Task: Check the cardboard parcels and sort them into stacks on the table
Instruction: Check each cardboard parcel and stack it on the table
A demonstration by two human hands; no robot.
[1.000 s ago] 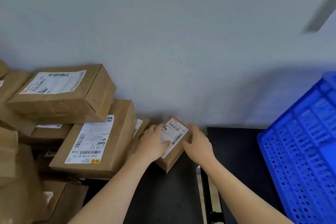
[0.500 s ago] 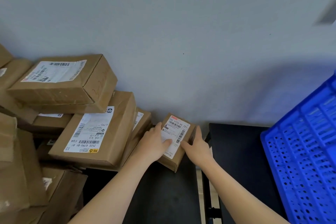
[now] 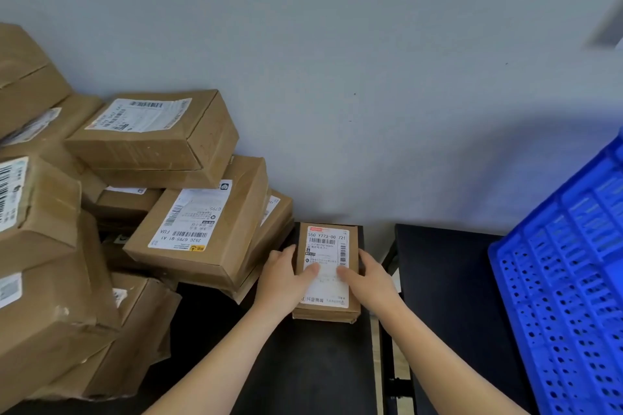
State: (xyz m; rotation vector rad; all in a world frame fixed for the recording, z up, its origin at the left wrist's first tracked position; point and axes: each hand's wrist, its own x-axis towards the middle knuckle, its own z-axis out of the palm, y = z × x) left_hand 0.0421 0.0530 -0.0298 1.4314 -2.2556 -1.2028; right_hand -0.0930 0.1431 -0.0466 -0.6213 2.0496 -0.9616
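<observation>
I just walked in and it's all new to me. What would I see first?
In the middle, the left hand and right hand hold a small parcel flat on the black table, thumbs on its white label. To the left a big pile of brown parcels is heaped by the wall, and a bright blue crate stands at the right.

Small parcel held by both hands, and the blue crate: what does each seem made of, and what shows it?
Small parcel: matt brown cardboard, layered front edge; white paper label on top. Blue crate: probably moulded plastic; even colour, ribs, rows of holes.
</observation>
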